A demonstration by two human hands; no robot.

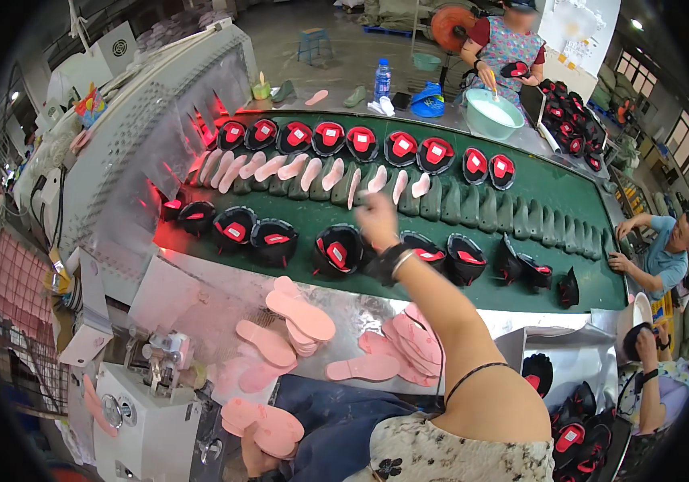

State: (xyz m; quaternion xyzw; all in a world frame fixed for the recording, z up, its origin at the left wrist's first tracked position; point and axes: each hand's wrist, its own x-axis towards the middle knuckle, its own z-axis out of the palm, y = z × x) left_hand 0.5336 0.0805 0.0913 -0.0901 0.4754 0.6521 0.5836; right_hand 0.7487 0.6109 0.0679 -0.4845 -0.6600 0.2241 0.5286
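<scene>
My left hand [257, 456] is closed round a small stack of pink insoles [268, 426], low in the picture beside a white machine. My right hand [376, 222] reaches over the green conveyor belt [296, 210], blurred, so its grip cannot be made out. Its fingers are close to the lower end of a narrow pink insole [354, 189] seen nearly edge-on. This insole lies among a row of dark green shoe lasts [489, 210], several topped with pink insoles. Black-and-red shoe uppers [338, 251] line the belt on both sides of that row.
More pink insoles [304, 315] lie on the metal table in front of me. At left stand a white machine [147, 418] and a long metal housing [175, 104] with red light inside. Across the belt, a person [513, 48] works by a basin [493, 116]; others sit at right.
</scene>
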